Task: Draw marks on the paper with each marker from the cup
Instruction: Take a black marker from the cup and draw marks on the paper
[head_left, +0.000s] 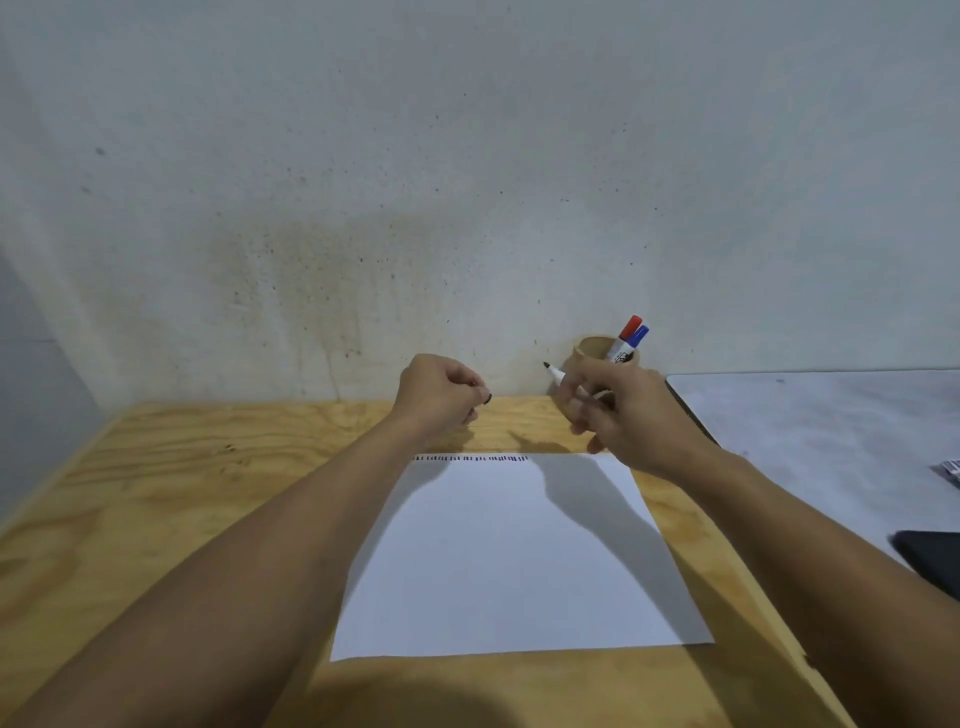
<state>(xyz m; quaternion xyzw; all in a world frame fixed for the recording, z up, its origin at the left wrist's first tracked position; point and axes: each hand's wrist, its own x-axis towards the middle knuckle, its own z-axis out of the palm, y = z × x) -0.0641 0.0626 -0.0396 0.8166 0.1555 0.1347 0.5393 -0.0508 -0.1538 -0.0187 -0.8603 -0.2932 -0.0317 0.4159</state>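
Observation:
A white sheet of paper (519, 556) lies on the wooden table (182, 493), with a row of short dark marks (470, 458) along its far edge. My right hand (618, 415) holds an uncapped black marker (558, 375), tip pointing up and left, above the paper's far right corner. My left hand (439, 395) is closed around the marker's black cap (487, 398), a little left of the marker tip. Behind my right hand stands a tan cup (597, 351) holding a red-capped marker (627, 332) and a blue-capped marker (638, 339).
A stained wall (467, 182) rises right behind the table. A grey surface (821, 431) adjoins the table on the right, with a dark flat object (930, 556) and a printed packet (950, 467) at its right edge.

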